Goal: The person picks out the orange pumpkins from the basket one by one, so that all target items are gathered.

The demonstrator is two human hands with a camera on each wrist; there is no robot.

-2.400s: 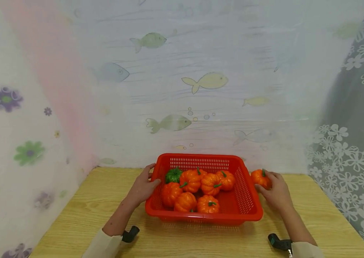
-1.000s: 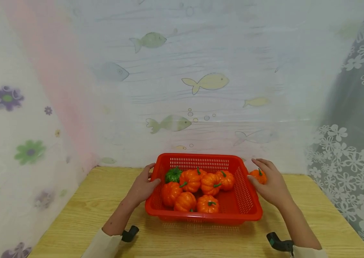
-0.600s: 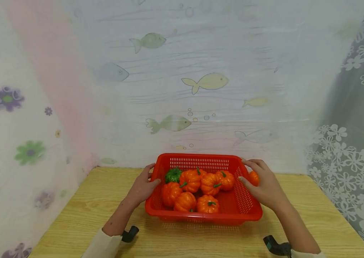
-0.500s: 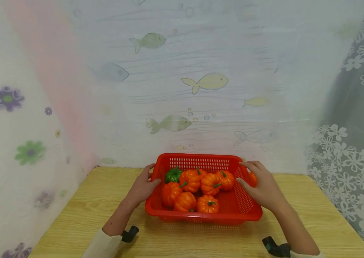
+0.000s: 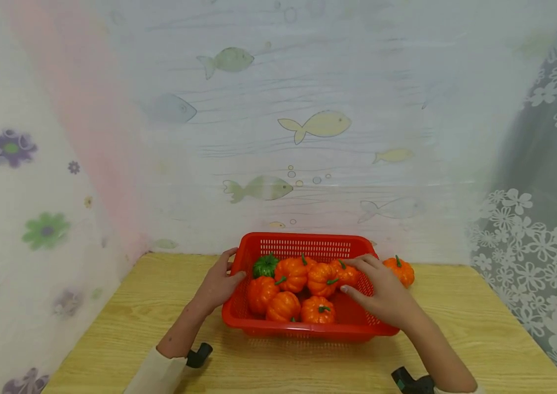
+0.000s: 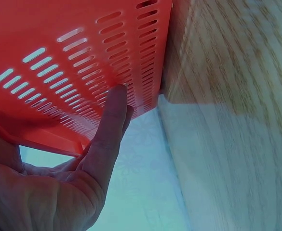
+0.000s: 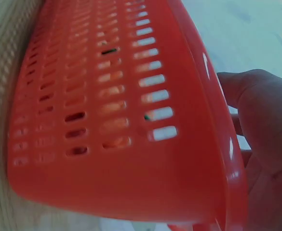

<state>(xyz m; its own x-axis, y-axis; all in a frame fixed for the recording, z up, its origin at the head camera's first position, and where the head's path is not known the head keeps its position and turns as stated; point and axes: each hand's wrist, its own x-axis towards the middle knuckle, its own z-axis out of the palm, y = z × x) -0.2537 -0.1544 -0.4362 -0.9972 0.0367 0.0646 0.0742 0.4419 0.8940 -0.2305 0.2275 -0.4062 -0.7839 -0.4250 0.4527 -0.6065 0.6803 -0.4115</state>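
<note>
A red perforated basket holds several orange pumpkins and a green one. At its left side, my left hand has the thumb at the rim; in the left wrist view the straight fingers of that hand lie against the perforated wall. My right hand reaches over the right rim, thumb and fingers apart around the rightmost pumpkin; contact is unclear. In the right wrist view the basket wall hides the fingertips of the right hand.
Outside the basket, another orange pumpkin sits on the wooden table, close to the right rim. Behind the table hangs a pale sheet with printed fish. Dark wrist devices show on the left and right.
My right hand has moved left, from the pumpkin outside the basket to over the basket's right part. That outside pumpkin stands uncovered. The left hand looks unmoved.
</note>
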